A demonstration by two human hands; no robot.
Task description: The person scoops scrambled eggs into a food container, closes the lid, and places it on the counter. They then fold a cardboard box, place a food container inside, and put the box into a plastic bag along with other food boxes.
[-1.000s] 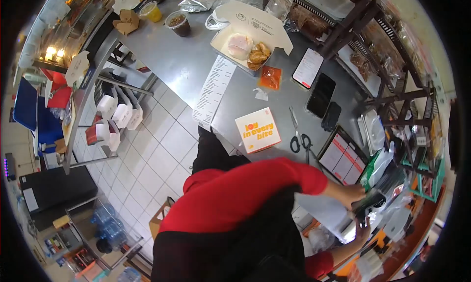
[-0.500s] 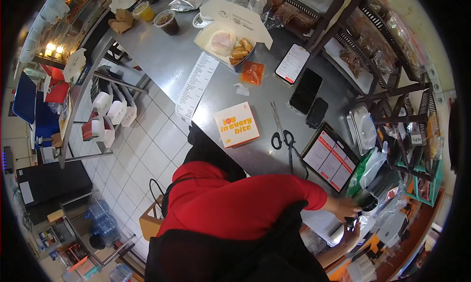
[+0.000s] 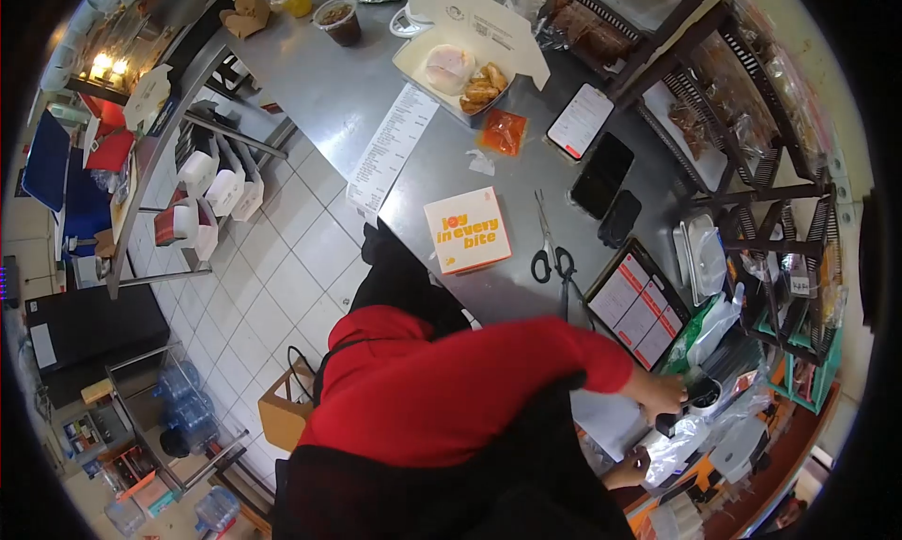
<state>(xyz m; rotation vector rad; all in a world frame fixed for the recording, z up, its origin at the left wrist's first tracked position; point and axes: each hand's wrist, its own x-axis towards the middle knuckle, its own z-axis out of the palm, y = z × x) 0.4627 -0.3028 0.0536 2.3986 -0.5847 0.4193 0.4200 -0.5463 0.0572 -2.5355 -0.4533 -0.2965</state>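
Tiled flooring (image 3: 291, 211) was bordered by a steel worktop (image 3: 319, 99) in a crowded food-preparation room. At the worktop's right end, a small black object (image 3: 666, 424) was held by the left hand (image 3: 662, 396), its fingers curled and apparently pinching it. Half a second earlier both hands had been gathered at the object; the right hand (image 3: 627, 470) has since been drawn away, so the hold was left to one hand. Its fingers were bent, though whether anything was pinched could not be told. Just beyond, reach was hemmed in by a dark cup (image 3: 704, 394), silver wrapping (image 3: 681, 439) and a green-and-white bag (image 3: 703, 333). Farther left, a tablet (image 3: 639, 303) and scissors (image 3: 545, 254) were laid out; a printed box (image 3: 467, 229) was set near the front edge. Racks (image 3: 752, 99) were lined along the back edge.
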